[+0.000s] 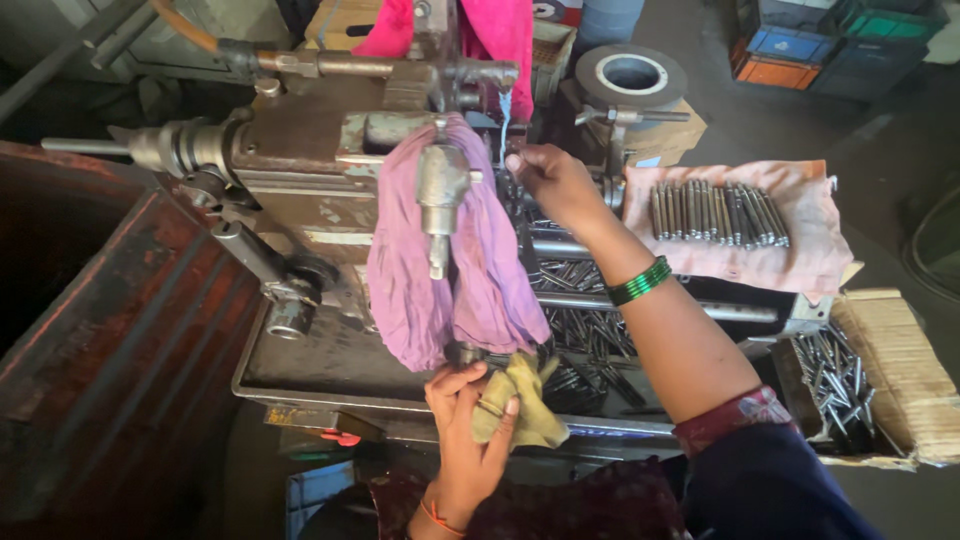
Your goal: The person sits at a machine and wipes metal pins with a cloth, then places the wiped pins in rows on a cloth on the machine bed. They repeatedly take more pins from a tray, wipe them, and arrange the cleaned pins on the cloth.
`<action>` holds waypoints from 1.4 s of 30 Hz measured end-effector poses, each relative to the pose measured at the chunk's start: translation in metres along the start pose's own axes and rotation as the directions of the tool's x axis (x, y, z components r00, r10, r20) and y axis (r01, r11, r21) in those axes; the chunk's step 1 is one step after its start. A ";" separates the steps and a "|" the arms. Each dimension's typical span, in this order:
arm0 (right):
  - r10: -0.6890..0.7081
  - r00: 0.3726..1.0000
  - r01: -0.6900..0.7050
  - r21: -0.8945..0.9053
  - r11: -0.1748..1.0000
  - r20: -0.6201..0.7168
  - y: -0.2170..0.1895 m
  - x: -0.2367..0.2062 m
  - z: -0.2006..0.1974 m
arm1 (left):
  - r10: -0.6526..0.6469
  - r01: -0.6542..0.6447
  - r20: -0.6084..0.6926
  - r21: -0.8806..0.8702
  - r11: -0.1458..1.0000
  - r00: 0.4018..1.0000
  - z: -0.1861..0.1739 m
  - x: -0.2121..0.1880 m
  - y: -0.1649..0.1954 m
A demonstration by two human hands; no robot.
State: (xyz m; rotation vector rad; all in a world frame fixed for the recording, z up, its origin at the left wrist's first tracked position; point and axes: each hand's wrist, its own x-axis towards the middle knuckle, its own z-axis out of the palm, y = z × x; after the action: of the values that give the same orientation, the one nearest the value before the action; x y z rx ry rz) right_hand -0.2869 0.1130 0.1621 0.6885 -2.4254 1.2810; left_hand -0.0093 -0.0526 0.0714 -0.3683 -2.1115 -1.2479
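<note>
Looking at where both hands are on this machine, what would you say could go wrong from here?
1. The right hand reaches deep among the machine's metal parts; fingers, or the green bangles, might get caught.
2. The purple cloth hangs loosely over the machine head, and the left hand holds a yellowish rag just below; either might snag.
3. Loose metal pins lie in the tray under both hands and could prick.
</note>
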 end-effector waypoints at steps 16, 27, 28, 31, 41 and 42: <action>-0.152 0.983 0.152 0.008 0.988 0.100 -0.008 0.010 -0.007 | -0.034 0.035 0.017 -0.038 0.999 0.999 0.004 -0.005 -0.005; -0.225 0.973 0.225 -0.011 0.974 0.046 -0.011 0.009 -0.006 | -0.023 0.023 0.000 -0.046 0.999 1.000 0.008 -0.006 -0.008; -0.234 0.971 0.235 -0.025 0.972 0.045 -0.012 0.009 -0.006 | -0.016 0.016 -0.001 -0.041 0.999 1.000 0.008 -0.006 -0.009; -0.262 0.965 0.262 -0.039 0.964 0.021 -0.013 0.008 -0.006 | -0.010 0.010 -0.003 -0.040 0.999 1.000 0.008 -0.007 -0.009; -0.142 0.988 0.138 -0.064 0.988 -0.053 0.000 -0.015 -0.039 | -0.016 0.016 -0.004 -0.036 0.999 1.000 0.007 -0.006 -0.006; -0.147 0.987 0.141 -0.085 0.986 -0.071 0.003 -0.019 -0.044 | -0.020 0.020 -0.005 -0.038 0.999 1.000 0.007 -0.006 -0.006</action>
State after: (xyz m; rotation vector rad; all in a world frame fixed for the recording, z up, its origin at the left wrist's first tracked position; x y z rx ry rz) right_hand -0.2705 0.1562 0.1757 0.7630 -2.3058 1.1272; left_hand -0.0109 -0.0488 0.0611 -0.3614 -2.0944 -1.3007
